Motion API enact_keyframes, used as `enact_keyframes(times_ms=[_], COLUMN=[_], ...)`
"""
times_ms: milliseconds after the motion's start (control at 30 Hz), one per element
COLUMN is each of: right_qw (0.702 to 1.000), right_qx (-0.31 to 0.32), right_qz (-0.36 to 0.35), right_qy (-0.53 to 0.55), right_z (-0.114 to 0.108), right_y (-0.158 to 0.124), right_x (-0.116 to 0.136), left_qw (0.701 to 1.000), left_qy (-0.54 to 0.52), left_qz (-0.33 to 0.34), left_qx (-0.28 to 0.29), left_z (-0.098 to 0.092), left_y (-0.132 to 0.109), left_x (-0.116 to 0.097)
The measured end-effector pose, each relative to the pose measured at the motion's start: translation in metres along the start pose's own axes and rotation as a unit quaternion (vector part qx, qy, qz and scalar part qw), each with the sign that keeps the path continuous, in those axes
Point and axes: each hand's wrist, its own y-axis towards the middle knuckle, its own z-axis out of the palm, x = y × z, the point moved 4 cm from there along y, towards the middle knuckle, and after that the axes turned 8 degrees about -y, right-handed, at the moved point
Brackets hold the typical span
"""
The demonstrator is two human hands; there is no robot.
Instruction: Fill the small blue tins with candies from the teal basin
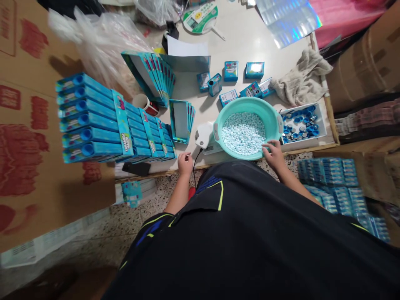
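From the head camera, a teal plastic basin [250, 104] full of pale blue candies [243, 133] sits right of centre at the near edge of the worktop [275, 50], its rim almost reaching that edge. The right hand [273, 155] rests its fingers [269, 146] on the basin's near rim, the grip released. The left hand [185, 163] hangs at the near edge, left of the basin and well apart from it, its fingers [187, 157] drawn together; whether that grip holds something small cannot be told. A black cord [194, 166] drops over the edge just beside this hand from a white plastic device [203, 135] that touches the basin's left side. A tray of blue bottle caps [301, 125] lies just right of the basin, by the worktop's right edge. Stacked blue cartons [90, 118] fill the left end, a narrow gap from the left hand. Small blue tins [231, 71] stand just beyond the basin, toward the far edge.
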Motion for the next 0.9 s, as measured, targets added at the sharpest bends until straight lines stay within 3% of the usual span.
enact_keyframes(times_ms=[433,633,900], right_qw=[0.999,0.999,1.0], right_qx=[0.033,0.033,0.018], right_qz=[0.003,0.005,0.003], right_qy=[-0.006,-0.008,-0.009], right_z=[0.009,0.01,0.013], right_y=[-0.003,-0.003,-0.004], right_x=[-0.004,-0.005,-0.006], left_qw=[0.993,0.995,0.992], left_qy=[-0.002,0.018,0.109], left_qz=[0.033,0.013,-0.059], left_qx=[-0.117,-0.095,-0.019], left_z=[-0.005,0.005,0.026], left_y=[0.045,0.075,0.096], left_x=[-0.032,-0.038,-0.025])
